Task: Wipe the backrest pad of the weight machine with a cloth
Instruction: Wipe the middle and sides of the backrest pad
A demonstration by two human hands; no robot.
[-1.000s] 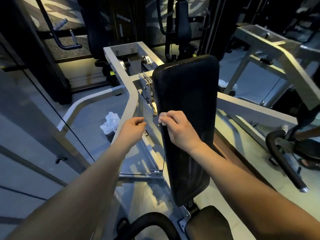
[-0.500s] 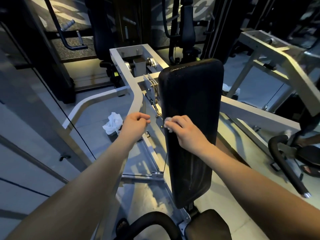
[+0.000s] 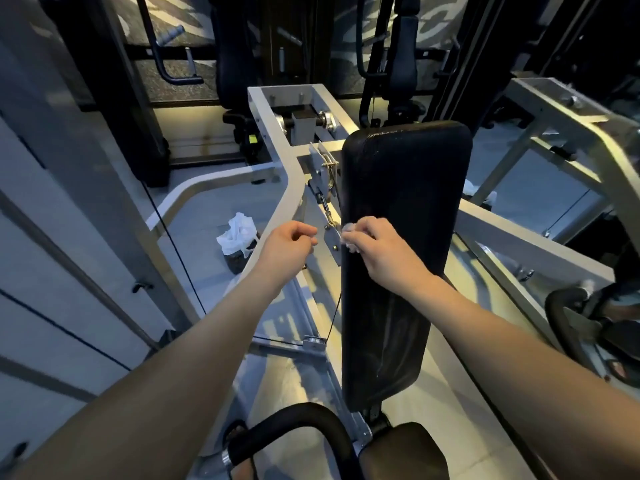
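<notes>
The black backrest pad (image 3: 398, 244) of the weight machine stands upright in the middle of the view. My right hand (image 3: 381, 249) grips a small white cloth (image 3: 348, 232) and holds it against the pad's left edge, about halfway up. Only a bit of the cloth shows past my fingers. My left hand (image 3: 289, 247) hovers just left of the pad, in front of the grey frame, with its fingers curled and nothing visible in them.
The grey steel frame (image 3: 291, 188) runs behind and to both sides of the pad. A cable and a metal bracket (image 3: 329, 206) sit right by the pad's left edge. A white plastic bag (image 3: 239, 233) lies on the floor at the left. Black padded handles (image 3: 294, 424) curve below.
The view has shifted a little. My right hand has stayed at the pad's left edge with the cloth; my left hand has lifted slightly and moved closer to the bracket.
</notes>
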